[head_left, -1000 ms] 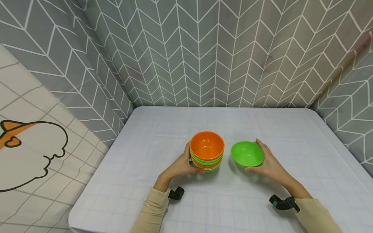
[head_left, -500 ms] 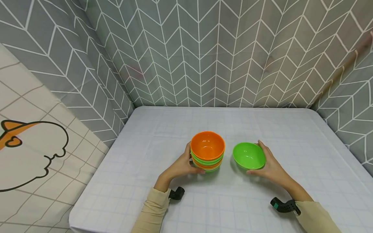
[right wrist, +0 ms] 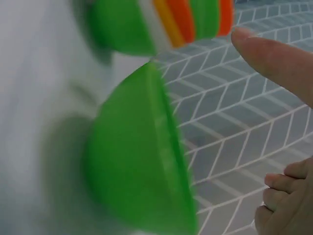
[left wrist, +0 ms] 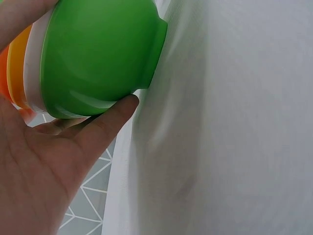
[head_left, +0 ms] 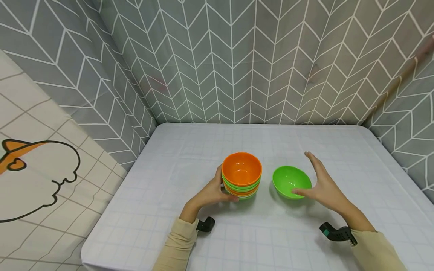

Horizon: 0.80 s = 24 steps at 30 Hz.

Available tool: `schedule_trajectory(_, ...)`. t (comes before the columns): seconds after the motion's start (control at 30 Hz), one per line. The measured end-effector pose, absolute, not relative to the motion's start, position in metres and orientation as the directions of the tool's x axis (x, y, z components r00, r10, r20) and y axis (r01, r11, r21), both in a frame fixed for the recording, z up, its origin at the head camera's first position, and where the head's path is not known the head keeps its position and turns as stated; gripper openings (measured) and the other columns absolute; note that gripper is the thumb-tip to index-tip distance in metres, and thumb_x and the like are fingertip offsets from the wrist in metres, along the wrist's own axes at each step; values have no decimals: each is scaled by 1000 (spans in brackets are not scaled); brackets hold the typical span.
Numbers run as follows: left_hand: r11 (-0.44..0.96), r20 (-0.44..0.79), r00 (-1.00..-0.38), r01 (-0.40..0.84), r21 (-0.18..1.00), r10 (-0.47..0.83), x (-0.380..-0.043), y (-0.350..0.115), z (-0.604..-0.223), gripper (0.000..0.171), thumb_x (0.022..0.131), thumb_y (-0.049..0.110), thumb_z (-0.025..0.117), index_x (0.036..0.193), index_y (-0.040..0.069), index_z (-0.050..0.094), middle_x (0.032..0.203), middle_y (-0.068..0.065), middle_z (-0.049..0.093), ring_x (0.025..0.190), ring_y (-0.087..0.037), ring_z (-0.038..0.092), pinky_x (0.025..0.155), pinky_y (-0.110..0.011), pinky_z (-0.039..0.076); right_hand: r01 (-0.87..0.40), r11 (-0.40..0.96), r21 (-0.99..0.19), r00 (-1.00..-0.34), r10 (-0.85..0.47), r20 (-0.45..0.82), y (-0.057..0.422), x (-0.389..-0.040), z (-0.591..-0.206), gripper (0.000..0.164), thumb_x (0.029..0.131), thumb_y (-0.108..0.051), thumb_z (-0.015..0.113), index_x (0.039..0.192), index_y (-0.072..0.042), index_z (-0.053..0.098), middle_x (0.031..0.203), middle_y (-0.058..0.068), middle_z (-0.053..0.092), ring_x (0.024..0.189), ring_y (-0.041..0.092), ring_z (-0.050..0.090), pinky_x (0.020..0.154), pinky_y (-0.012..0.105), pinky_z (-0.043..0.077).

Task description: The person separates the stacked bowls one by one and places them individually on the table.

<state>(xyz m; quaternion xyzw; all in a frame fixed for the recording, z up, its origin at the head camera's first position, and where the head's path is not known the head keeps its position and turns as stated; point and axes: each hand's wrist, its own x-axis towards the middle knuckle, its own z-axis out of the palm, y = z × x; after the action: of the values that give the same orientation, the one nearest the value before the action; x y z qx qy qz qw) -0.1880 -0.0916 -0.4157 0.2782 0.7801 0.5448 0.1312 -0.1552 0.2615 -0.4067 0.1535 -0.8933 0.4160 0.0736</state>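
A stack of nested bowls stands on the table, orange at the top with green, orange-yellow, white and green layers beneath. My left hand holds the stack from its left side, thumb in front and fingers behind. In the left wrist view, the lowest green bowl shows its foot on the cloth. To the right of the stack, a single green bowl sits upright. My right hand is spread just right of it, and the right wrist view shows the thumb and fingers apart from this green bowl.
A white checked cloth covers the table. Grey chevron curtains hang behind and at both sides. At the left there is a pale cloth with a cartoon drawing. Each wrist carries a black camera.
My right hand has let go of the single green bowl and moved right, its fingers spreading. That bowl shifted slightly right before the release. The left hand and the stack stay put.
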Motion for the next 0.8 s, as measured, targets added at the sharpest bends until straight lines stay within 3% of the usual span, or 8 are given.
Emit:
schedule_trajectory(0.13, 243, 106, -812, 292, 925, 574, -188, -92, -415, 116, 72, 6, 85, 153, 15, 3, 152, -8, 31, 135, -23, 36, 110, -43, 29, -396, 567, -722, -917, -279, 284, 242, -164, -385, 117, 68, -24, 90, 156, -26, 12, 158, 13, 14, 142, 40, 13, 99, 73, 18)
schedule_trajectory(0.37, 254, 104, -807, 302, 919, 582, -189, -93, -415, 115, 73, 8, 85, 153, 15, 3, 152, -8, 31, 134, -23, 37, 108, -43, 31, -453, 555, -698, -871, -443, 213, 189, -180, -371, 120, 63, -44, 90, 155, -28, 15, 158, 6, 16, 142, 34, 19, 102, 67, 26)
schedule_trajectory(0.63, 243, 125, -793, 327, 913, 596, -188, -92, -416, 113, 74, 6, 84, 153, 14, 2, 151, -10, 30, 134, -23, 36, 108, -45, 31, -536, 460, -708, -786, -578, 220, 159, -195, -369, 120, 61, -44, 91, 152, -6, 22, 153, 15, 26, 138, 34, 29, 104, 58, 32)
schedule_trajectory(0.8, 258, 117, -796, 326, 909, 593, -188, -92, -416, 112, 75, 8, 84, 152, 14, 3, 151, -10, 30, 134, -23, 36, 109, -44, 30, -531, 446, -721, -782, -585, 215, 154, -199, -371, 121, 62, -43, 91, 151, -1, 22, 151, 16, 28, 130, 31, 39, 100, 52, 40)
